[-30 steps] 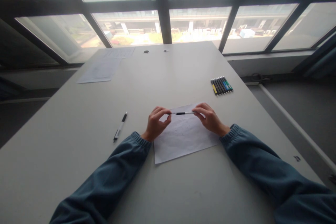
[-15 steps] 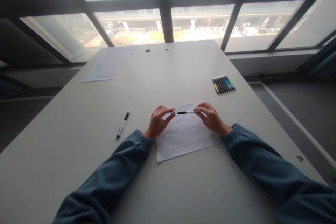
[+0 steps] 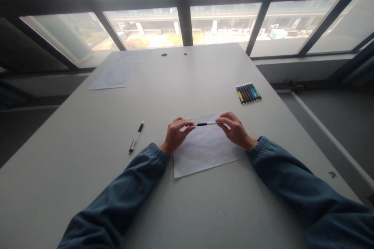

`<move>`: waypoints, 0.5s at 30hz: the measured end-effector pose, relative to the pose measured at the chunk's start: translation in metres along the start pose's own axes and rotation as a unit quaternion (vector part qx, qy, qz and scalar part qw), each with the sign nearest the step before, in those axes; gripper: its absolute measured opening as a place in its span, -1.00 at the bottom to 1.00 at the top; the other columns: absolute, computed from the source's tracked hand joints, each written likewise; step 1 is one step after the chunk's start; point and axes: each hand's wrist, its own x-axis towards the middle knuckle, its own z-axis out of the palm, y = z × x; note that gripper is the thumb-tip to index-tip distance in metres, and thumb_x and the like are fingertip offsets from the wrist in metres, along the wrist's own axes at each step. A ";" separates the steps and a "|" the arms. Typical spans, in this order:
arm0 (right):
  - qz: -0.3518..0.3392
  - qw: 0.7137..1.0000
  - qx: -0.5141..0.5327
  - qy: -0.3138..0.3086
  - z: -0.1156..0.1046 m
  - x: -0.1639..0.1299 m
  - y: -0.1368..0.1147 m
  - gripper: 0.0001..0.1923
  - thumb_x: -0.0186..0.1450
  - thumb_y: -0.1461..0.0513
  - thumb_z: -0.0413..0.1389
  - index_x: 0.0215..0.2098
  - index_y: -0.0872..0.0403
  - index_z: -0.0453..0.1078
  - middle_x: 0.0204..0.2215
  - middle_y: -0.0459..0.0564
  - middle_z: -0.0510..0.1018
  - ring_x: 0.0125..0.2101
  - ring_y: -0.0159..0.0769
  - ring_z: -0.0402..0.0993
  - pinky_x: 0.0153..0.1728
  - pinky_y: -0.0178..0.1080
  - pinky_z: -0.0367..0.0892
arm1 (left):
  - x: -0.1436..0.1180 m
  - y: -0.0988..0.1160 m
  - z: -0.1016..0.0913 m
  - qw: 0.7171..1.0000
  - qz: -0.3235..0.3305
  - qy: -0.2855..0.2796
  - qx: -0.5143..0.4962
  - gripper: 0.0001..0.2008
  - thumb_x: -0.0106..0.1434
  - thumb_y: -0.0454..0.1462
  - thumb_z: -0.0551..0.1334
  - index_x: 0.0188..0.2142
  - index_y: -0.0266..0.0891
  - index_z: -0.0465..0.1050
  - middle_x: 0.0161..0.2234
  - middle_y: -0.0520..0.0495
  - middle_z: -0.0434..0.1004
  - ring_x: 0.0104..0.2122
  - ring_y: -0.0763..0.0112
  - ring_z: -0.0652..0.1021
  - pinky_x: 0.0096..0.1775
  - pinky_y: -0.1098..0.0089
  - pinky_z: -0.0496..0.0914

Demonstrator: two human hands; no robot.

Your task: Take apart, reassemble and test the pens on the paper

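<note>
Slim white-and-black plastic pen point(image 3: 207, 123) wasn't down yet tbh, left hand point(image 3: 175, 135) and right hand point(image 3: 236, 132) pinched it at 12 o'clock.

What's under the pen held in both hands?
Below the pen lies a white paper sheet on the table. The left hand and right hand cover parts of the sheet; what's beneath it is hidden.

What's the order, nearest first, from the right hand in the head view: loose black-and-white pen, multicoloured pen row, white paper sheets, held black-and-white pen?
1. Held black-and-white pen: in the right hand's pinch.
2. Multicoloured pen row: ahead, slightly right.
3. Loose black-and-white pen: left, past the left hand.
4. White paper sheets: far left.
</note>
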 end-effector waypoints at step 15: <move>-0.010 1.000 0.001 -0.009 -0.001 0.000 -0.006 -0.81 0.41 0.26 0.10 -0.05 -0.06 0.48 -0.21 0.06 0.50 -0.18 -0.16 0.45 -0.16 -0.07 0.46 | -0.002 -0.003 0.000 0.999 -0.022 -0.009 -0.024 -0.86 0.26 -0.16 0.38 -0.29 -0.17 0.63 -0.39 -0.07 0.65 -0.40 0.37 0.55 -0.31 0.32 0.49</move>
